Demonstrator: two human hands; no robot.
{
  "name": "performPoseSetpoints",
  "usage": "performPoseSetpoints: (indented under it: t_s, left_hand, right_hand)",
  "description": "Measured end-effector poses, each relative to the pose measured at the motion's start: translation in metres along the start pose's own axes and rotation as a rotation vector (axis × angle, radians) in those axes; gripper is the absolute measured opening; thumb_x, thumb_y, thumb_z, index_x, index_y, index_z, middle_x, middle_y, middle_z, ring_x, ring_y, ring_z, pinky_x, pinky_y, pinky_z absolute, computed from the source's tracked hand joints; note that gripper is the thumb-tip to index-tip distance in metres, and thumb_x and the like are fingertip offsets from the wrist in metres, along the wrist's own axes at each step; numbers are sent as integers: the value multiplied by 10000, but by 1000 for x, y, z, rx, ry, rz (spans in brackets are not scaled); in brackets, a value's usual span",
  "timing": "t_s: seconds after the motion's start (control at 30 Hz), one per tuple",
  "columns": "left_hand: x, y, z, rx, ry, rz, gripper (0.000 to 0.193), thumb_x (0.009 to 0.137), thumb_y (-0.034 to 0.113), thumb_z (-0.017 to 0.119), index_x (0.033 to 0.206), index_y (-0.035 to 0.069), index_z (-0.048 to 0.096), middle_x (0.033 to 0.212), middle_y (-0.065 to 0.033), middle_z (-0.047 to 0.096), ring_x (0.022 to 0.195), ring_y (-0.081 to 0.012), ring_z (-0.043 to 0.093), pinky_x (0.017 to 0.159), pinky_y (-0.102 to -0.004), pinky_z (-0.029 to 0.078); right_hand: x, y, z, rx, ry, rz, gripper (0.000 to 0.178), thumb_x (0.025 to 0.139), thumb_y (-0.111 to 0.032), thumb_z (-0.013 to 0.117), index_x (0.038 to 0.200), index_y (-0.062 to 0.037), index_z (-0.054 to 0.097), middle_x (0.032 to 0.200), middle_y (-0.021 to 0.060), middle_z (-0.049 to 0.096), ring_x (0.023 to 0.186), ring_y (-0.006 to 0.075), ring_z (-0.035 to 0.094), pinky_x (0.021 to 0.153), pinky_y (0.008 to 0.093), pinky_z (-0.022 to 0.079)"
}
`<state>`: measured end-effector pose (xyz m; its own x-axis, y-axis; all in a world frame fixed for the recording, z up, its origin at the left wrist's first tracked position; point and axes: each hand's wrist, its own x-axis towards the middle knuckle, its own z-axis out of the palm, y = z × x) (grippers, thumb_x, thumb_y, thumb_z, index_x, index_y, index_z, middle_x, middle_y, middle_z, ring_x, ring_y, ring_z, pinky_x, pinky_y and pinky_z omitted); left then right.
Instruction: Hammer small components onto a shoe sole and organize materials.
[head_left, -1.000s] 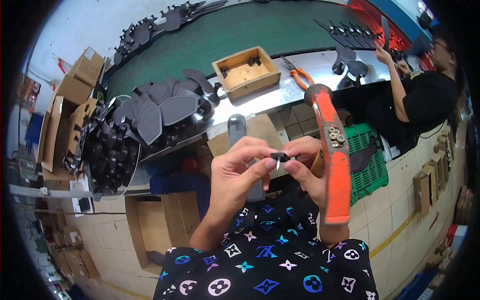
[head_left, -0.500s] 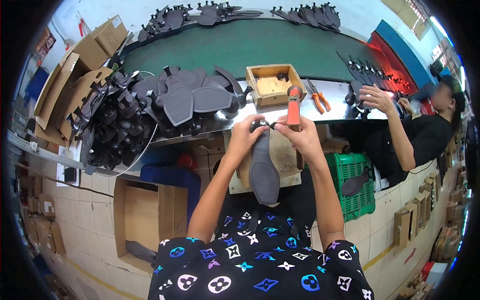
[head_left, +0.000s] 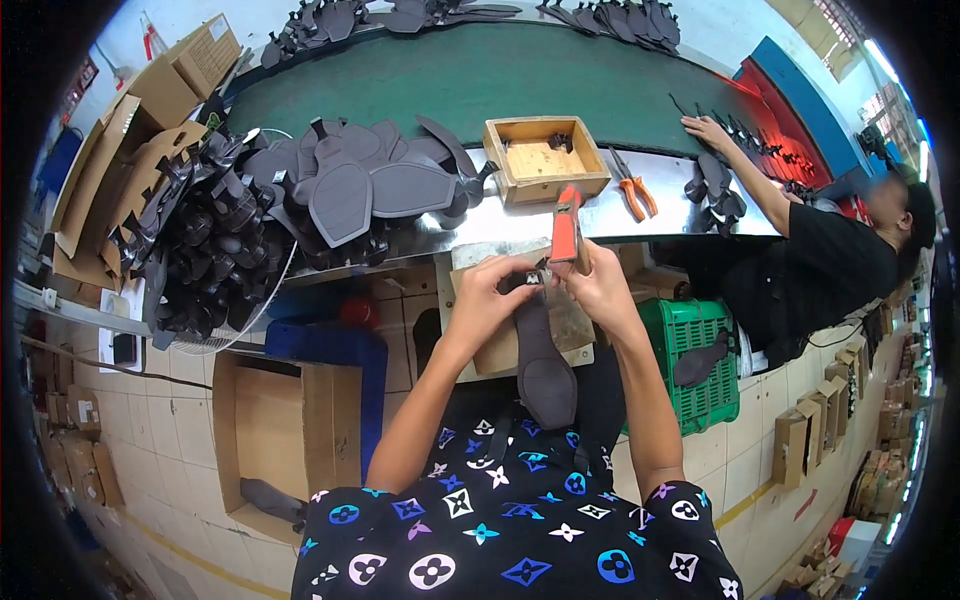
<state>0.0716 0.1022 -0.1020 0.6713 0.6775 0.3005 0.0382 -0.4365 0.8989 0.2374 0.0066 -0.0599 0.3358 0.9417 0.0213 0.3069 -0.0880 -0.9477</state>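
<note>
In my left hand is the heel end of a dark grey shoe sole, pinched between thumb and fingers. The sole's broad front part points down toward my body, over a worn tan block. My right hand is closed around a hammer with a red head. That head stands just above and to the right of the heel, and I cannot tell whether it touches it. A small dark piece shows between the hands at the heel; its kind is too small to make out.
Beyond my hands stand a wooden box with small dark parts and orange-handled pliers. Piled soles cover the left bench. A green conveyor belt runs behind. A green crate and a co-worker are at right; a carton is lower left.
The hammer and my right hand have shifted slightly left and closer to the heel, the grip now wrapped round the handle. The sole's toe has swung right. The co-worker's hand has moved to the belt.
</note>
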Motion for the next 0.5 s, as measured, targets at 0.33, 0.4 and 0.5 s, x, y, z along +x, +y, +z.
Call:
performPoseSetpoints:
  t_s: [0.33, 0.4, 0.5]
  left_hand:
    - [-2, -3, -1, -11, -8, 62, 274, 767, 95, 766, 1023, 23, 703, 947, -101, 700, 890, -247, 636, 761, -349, 494]
    - [-2, -5, -1, -36, -6, 69, 286, 758, 100, 778, 1017, 5, 704, 952, -117, 706, 898, -260, 643, 791, -361, 497]
    - [-2, -4, -1, -83, -15, 37, 301, 744, 106, 793, 1010, -10, 711, 943, -132, 713, 884, -267, 652, 793, -355, 502]
  right_hand:
    - [-7, -6, 1, -49, 23, -64, 182, 889, -102, 685, 959, 40, 595, 760, 73, 649, 713, 115, 575, 653, 287, 466]
    - [-7, -7, 3, -87, 34, 3, 195, 847, -87, 721, 953, 44, 623, 769, 75, 657, 732, 92, 563, 671, 295, 473]
    - [-5, 8, 10, -7, 105, -82, 205, 819, -87, 742, 939, 46, 642, 790, 79, 672, 743, 78, 547, 680, 294, 470]
